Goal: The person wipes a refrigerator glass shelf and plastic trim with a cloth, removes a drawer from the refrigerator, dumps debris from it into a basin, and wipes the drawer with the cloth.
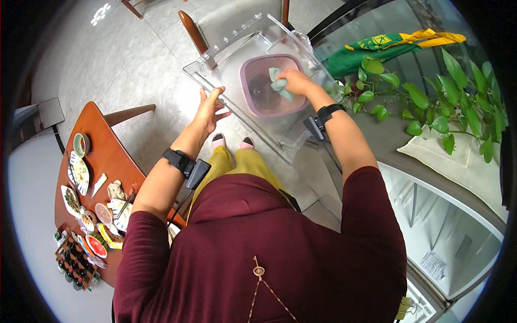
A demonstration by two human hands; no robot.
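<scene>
A clear plastic drawer (229,58) with a ribbed bottom is tilted in front of me. My left hand (208,110) grips its near left edge, the fingers partly hidden by the rim. My right hand (295,83) is closed on a crumpled pale green cloth (279,85) over the drawer. A basin with a pinkish-purple rim (245,89) shows around the cloth. Dark, blurry water or shadow fills its middle, and I cannot tell whether the basin sits in the drawer or beneath it.
Left stands a wooden table (89,121) with dishes, a cut watermelon (97,246) and a bottle rack (72,264). At right are a trailing plant (452,86), a green and yellow cloth (377,48) and an open fridge door (431,226). A chair (193,29) stands beyond the drawer.
</scene>
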